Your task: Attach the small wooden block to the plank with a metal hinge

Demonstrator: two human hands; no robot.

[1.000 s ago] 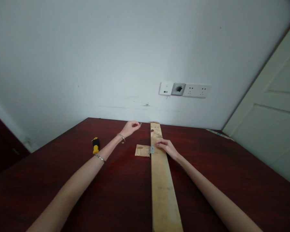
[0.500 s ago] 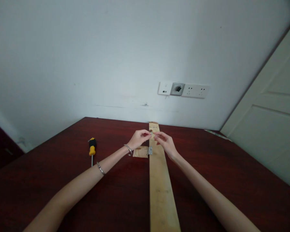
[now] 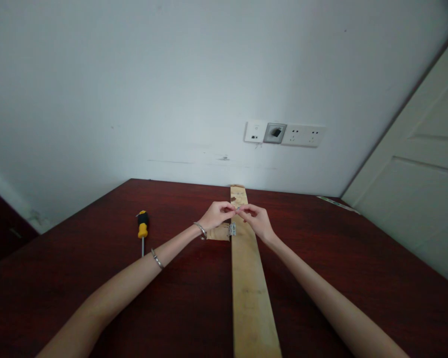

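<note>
A long pale wooden plank [image 3: 251,283] lies on the dark red table [image 3: 339,268], running away from me. A small metal hinge [image 3: 232,229] joins it to a small wooden piece [image 3: 219,233] on its left. My left hand [image 3: 217,215] and my right hand [image 3: 257,220] meet fingertip to fingertip just above the hinge. Both are pinched on a tiny object between them, too small to name. Bracelets ring my left wrist and forearm.
A screwdriver with a yellow and black handle [image 3: 142,228] lies on the table to the left. A white wall stands behind, with a row of sockets [image 3: 284,134]. A pale door [image 3: 421,189] is at the right.
My left hand came from the far left of the plank, pinching something small, to meet my right hand, which lifted off the plank. The fingertips have closed together.
</note>
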